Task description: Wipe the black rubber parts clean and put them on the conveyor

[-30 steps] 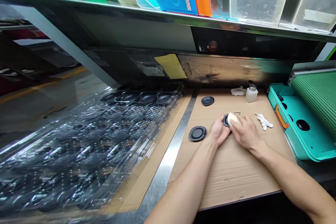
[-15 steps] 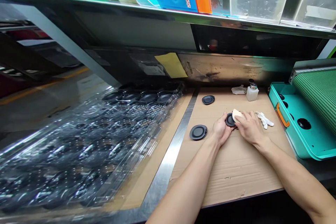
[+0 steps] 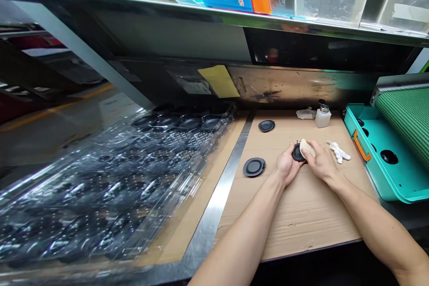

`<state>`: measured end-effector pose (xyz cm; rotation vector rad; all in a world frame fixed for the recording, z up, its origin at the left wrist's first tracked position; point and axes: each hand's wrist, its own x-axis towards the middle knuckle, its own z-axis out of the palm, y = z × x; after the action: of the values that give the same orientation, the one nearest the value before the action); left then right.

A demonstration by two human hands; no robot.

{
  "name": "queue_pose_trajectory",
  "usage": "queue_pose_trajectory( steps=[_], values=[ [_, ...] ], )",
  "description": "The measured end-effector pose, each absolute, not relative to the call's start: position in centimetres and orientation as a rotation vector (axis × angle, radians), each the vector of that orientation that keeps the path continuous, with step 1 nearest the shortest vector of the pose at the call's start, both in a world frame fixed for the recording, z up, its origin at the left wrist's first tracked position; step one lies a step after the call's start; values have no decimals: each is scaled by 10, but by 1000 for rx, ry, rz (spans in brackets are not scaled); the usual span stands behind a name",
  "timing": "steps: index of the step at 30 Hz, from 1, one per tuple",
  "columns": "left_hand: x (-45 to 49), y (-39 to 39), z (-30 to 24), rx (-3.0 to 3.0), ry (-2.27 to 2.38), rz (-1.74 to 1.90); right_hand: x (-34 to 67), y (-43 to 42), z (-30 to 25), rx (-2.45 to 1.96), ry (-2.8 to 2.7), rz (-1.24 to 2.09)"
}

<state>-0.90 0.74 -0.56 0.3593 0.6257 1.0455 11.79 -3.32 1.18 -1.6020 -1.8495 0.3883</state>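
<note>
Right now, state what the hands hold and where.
The left hand grips a black disc by its edge; the right hand presses a pale pad onto its face.

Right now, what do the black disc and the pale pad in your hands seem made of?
The black disc looks like moulded rubber or plastic, dull black with little shine. The pale pad looks like soft foam sponge, matte and rounded, though this view can't confirm either.

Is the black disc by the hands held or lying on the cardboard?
Held: the left hand grips the black disc; the right hand presses a pale pad on it.

Floor (image 3: 40, 143) w/ yellow line (image 3: 56, 109) (glossy)
</note>
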Motion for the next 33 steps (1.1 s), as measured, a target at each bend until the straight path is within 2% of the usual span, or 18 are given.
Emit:
queue_pose_trajectory(
  steps=[6,11,16,21,33],
  values=[
    [-12,6,-7,355,614,982,127,-28,16,-1483,-2027,564],
    [-7,4,-4,420,631,1029,140,-26,20,-1562,-1861,475],
    [-7,4,-5,404,620,992,140,-24,21,-1413,-1994,711],
    [-8,5,-2,405,536,995,141,-24,16,-1639,-1850,333],
    [-33,11,8,401,533,1044,156,-20,19,-1873,-1736,136]
  ],
)
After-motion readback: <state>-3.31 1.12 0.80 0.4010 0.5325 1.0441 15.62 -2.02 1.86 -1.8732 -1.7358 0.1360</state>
